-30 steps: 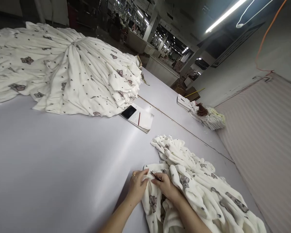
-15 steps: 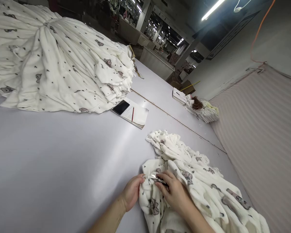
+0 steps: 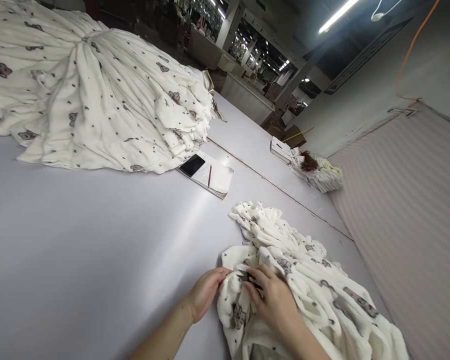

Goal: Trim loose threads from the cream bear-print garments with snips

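Note:
A crumpled white fleece cloth (image 3: 303, 280) printed with small grey animals lies at the near right of the grey table (image 3: 78, 240). My left hand (image 3: 204, 292) pinches the cloth's near edge, fingers closed on the fabric. My right hand (image 3: 273, 300) rests on the cloth just to the right and grips a small dark metal snipper (image 3: 245, 276), whose tip points at the fabric held between both hands.
A big heap of the same printed fleece (image 3: 97, 95) covers the far left of the table. A notebook (image 3: 212, 176) with a black phone (image 3: 192, 165) and a red pen lies beside it. Stacked papers and scraps (image 3: 311, 170) sit near the striped right wall.
My left hand has slid off the top of the cloth to its near edge and closed on it. The right hand with the snipper moved slightly toward me. The camera view shifted a little.

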`<state>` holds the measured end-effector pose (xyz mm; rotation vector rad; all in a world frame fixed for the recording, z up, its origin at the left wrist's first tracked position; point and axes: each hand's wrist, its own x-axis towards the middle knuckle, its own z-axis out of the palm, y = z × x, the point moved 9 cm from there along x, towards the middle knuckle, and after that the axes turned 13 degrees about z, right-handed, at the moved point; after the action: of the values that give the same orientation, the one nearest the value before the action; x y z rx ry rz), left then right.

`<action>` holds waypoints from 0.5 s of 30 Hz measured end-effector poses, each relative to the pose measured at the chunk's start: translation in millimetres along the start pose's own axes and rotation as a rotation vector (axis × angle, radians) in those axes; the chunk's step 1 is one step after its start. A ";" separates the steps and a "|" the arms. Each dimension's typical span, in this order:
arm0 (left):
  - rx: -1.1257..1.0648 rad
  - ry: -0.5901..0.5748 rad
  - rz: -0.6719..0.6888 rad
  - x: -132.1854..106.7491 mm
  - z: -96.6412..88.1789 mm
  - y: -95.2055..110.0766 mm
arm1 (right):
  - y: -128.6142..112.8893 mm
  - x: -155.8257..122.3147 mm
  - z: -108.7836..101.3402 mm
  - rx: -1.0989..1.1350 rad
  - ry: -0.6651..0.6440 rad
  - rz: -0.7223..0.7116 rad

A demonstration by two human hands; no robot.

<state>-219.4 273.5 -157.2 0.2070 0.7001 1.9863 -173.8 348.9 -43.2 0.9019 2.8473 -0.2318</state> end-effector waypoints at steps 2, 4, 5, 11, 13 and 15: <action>0.006 -0.006 0.003 -1.9 -0.4 -1.2 | 2.1 -2.7 2.1 0.106 -0.009 0.046; 0.016 -0.003 0.003 -4.2 -1.6 -3.5 | -0.3 -2.1 9.0 0.234 -0.064 0.051; 0.023 0.003 0.002 -5.5 -2.8 -4.7 | -2.1 -0.2 13.3 0.286 -0.099 0.044; 0.201 0.120 0.102 -16.3 -17.6 -3.5 | 11.0 19.3 22.5 0.414 -0.170 0.061; 0.318 0.159 0.163 -19.0 -20.4 -3.3 | 21.3 20.2 21.2 0.444 -0.173 0.084; 0.417 0.209 0.212 -19.7 -24.4 -5.9 | 33.2 17.2 19.6 0.464 -0.170 0.119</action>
<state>-215.4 249.3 -177.7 0.3363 1.2726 2.0599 -166.7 381.6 -68.9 1.0624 2.6110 -0.9337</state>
